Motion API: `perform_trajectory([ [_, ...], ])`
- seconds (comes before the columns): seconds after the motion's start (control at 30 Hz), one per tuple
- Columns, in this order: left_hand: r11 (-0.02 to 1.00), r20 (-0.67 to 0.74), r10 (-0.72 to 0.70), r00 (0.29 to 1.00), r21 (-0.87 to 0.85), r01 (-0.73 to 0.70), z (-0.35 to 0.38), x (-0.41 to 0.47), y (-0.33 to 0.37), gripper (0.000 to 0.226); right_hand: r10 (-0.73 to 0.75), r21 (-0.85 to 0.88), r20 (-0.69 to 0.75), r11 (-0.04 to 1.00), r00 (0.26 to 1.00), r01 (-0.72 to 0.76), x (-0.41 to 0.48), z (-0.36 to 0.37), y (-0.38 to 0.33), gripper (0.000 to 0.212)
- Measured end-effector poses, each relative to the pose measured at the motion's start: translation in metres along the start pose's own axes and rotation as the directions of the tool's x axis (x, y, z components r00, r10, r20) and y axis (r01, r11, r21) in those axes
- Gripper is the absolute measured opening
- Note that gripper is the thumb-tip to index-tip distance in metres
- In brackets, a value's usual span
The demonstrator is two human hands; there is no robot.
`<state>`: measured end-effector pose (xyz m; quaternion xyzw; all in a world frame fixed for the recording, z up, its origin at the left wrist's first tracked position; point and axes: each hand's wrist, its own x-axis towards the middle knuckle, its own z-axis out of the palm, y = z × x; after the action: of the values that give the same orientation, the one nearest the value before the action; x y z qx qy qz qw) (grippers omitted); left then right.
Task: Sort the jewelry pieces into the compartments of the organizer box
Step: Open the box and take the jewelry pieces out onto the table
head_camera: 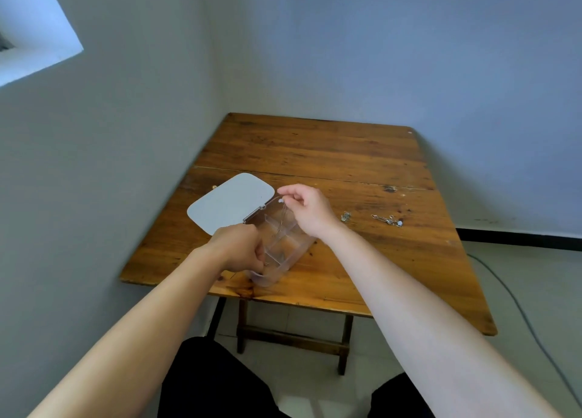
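Observation:
A clear plastic organizer box (291,253) with inner dividers lies on the wooden table (330,153), its white lid (231,205) swung open to the left. My left hand (241,247) grips the box's near left edge. Above the box's far end, my right hand (307,208) pinches a thin chain with a small pearl (280,200); the chain hangs down into the box. Two small heaps of silver jewelry lie to the right of the box: a nearer heap (345,216) and a farther heap (388,220).
The table stands in a room corner, walls close on the left and behind. A small brass knob (214,187) shows behind the lid. A cable (516,304) runs over the floor at right. My dark-clad knees (220,383) are under the near edge.

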<state>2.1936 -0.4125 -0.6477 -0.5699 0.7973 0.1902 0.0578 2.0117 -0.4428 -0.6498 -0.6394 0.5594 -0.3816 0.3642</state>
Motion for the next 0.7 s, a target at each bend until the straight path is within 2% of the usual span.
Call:
perform_trajectory([
  [0.1, 0.981, -0.032, 0.008, 0.999, -0.196, -0.014, -0.008, 0.000, -0.003, 0.011, 0.002, 0.119, -0.043, 0.993, 0.999, 0.004, -0.002, -0.021, -0.006, 0.028],
  [0.23, 0.919, -0.236, 0.039, 0.971, -0.373, -0.128, -0.030, -0.005, -0.004, 0.018, -0.028, 0.160, -0.111, 0.986, 0.993, 0.045, -0.007, -0.052, -0.012, 0.028],
  [0.33, 0.866, -0.399, 0.025, 0.917, -0.450, -0.219, -0.048, -0.009, 0.004, 0.021, -0.038, 0.175, -0.181, 0.982, 0.983, 0.070, -0.010, -0.074, -0.014, 0.028],
  [0.5, 0.759, -0.526, -0.062, 0.848, -0.577, -0.302, -0.062, -0.004, 0.030, 0.011, 0.000, 0.348, -0.296, 0.931, 0.955, 0.107, -0.018, -0.108, -0.015, 0.026],
  [0.6, 0.693, -0.572, -0.036, 0.820, -0.605, -0.392, -0.065, 0.000, 0.052, 0.007, 0.029, 0.323, -0.403, 0.940, 0.915, 0.113, -0.025, -0.126, -0.010, 0.027],
  [0.7, 0.592, -0.602, -0.020, 0.798, -0.650, -0.476, -0.070, 0.003, 0.081, 0.008, 0.068, 0.280, -0.438, 0.958, 0.896, 0.064, -0.036, -0.143, -0.002, 0.029],
])
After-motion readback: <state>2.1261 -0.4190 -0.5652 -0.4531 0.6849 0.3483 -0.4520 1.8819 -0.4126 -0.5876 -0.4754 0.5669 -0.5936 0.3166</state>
